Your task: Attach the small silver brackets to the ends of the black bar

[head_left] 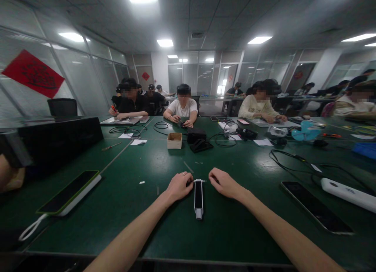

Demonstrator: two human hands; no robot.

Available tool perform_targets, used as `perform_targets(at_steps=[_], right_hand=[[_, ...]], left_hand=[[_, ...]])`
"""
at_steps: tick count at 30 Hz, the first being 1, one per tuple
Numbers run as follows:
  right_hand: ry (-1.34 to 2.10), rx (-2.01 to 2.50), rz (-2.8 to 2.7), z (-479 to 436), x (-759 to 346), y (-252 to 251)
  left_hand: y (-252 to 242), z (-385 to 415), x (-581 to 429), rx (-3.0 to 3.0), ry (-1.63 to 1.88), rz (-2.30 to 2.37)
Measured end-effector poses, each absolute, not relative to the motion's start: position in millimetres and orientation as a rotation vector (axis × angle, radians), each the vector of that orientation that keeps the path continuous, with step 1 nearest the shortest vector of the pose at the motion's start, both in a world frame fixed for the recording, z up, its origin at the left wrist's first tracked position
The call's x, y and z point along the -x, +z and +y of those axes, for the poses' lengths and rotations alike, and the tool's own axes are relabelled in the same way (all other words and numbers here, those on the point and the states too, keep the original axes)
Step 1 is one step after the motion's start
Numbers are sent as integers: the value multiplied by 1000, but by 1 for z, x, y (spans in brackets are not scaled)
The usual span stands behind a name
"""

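Observation:
A narrow white-framed device (199, 199) with a long dark middle lies on the green table (164, 236) between my hands, its white end piece pointing towards me. Across its far end runs a thin pale rod (200, 181). Just left of that end is my left hand (179, 186), fingers curled, a ring on one of them. Its fingertips come right up to the rod's left end; whether they grip it is hidden. On the other side my right hand (225, 182) rests with bent, closed fingers, a small gap from the rod's right tip. Nothing shows in it.
To the left a green-edged phone (70, 191) lies on a white block; to the right are a dark phone (315, 207) and a white power strip (349, 191). Ahead stand a small cardboard box (174, 141) and a black box (196, 135). Several people sit opposite.

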State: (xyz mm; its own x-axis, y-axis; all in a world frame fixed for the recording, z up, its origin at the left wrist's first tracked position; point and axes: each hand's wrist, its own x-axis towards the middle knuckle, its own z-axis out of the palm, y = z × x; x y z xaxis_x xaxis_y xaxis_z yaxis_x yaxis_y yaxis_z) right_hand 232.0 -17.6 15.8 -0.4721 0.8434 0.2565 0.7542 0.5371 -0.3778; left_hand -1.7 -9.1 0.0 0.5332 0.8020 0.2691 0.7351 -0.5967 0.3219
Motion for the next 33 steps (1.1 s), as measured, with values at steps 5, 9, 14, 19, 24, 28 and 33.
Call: perform_targets(at_steps=[5,9,14,19,24,28,33], right_hand=[[425,1287,-2360,-20,-223,9],[469,1281,-2337,-19,-226,7],[484,1267,-2320,-16,-225,0],[465,1211,-2320,-15,-225,-4],[478,1203,-2315,-15,-225,-4],[489,1203,-2316,-15,-225,-3],[486,1205,-2319,-20,-226,7]], left_hand=[[-1,-8,1,-2598,578,1337],[2,-10,0,-2582,562,1337],[2,-11,1,-2566,570,1344],[1,-10,0,-2585,556,1359],[3,-11,0,-2582,557,1351],[5,-13,0,-2574,560,1356],[4,-12,1,-2564,539,1355]])
